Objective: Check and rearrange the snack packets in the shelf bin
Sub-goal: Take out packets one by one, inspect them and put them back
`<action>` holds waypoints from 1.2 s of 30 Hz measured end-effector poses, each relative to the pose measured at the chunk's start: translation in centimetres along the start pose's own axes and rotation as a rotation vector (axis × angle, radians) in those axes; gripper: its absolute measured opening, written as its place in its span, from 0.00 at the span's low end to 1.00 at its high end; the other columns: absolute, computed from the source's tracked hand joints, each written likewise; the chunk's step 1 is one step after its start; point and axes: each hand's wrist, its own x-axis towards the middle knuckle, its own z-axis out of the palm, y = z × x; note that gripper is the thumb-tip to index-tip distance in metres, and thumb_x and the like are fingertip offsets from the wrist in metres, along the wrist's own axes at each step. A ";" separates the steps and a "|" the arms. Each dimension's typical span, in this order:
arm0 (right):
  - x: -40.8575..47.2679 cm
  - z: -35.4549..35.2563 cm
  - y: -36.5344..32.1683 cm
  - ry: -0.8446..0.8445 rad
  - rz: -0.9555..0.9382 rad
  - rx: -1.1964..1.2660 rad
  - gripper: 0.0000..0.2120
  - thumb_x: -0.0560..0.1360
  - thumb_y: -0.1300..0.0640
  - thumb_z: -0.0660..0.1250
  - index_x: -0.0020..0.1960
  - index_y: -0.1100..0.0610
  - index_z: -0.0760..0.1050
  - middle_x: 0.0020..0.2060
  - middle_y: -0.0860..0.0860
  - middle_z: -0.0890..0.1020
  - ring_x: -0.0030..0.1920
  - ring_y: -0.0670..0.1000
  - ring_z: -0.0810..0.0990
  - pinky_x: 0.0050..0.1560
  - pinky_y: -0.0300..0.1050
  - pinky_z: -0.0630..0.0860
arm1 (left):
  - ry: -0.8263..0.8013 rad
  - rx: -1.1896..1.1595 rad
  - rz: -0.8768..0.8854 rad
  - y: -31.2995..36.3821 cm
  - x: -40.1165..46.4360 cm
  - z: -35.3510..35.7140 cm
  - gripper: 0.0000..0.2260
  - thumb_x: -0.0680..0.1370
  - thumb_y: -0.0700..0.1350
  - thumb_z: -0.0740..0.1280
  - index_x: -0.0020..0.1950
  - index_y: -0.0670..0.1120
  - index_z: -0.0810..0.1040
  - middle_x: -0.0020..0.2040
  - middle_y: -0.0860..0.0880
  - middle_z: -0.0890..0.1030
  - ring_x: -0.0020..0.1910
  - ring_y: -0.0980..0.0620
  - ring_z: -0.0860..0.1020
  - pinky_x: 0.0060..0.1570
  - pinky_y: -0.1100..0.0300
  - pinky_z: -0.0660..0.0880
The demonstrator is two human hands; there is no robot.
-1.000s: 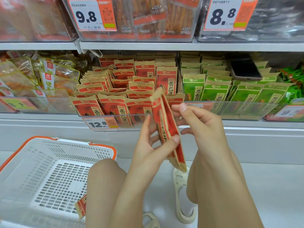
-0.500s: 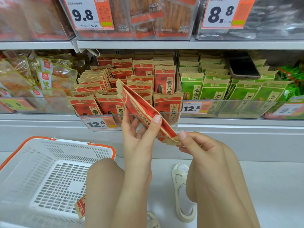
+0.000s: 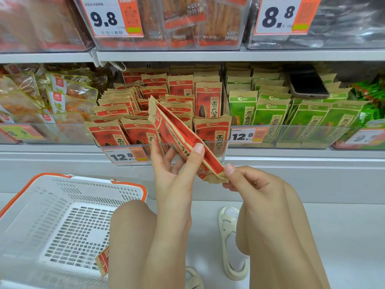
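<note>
Head cam: you'd tipped the red packets [image 3: 183, 142] from upright to slanted toward the shelf bin [image 3: 162, 147]. Left hand [image 3: 177, 174] gripped them, right hand [image 3: 245, 180] pinched the lower corner, so restocking looked next.

The red snack packets [image 3: 183, 140] look like matt kraft paper; the shelf bin [image 3: 220, 151] is clear glossy plastic; the basket [image 3: 62, 215] is white perforated plastic, smooth.

Packets tipped toward the bin

Your left hand [image 3: 177, 170] now tilts the red seed packets [image 3: 183, 140] from upright to slanting, tops over the shelf bin [image 3: 226, 150], while your right hand [image 3: 245, 180] drops to pinch their lower corner.
</note>
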 end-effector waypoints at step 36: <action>1.7 -0.8 3.9 -0.074 0.201 0.160 0.09 0.74 0.58 0.68 0.53 0.53 0.82 0.44 0.49 0.86 0.49 0.47 0.84 0.50 0.43 0.78 | -0.217 0.196 0.039 -1.4 -0.9 -0.5 0.15 0.74 0.39 0.72 0.58 0.49 0.78 0.49 0.51 0.86 0.48 0.53 0.84 0.47 0.62 0.79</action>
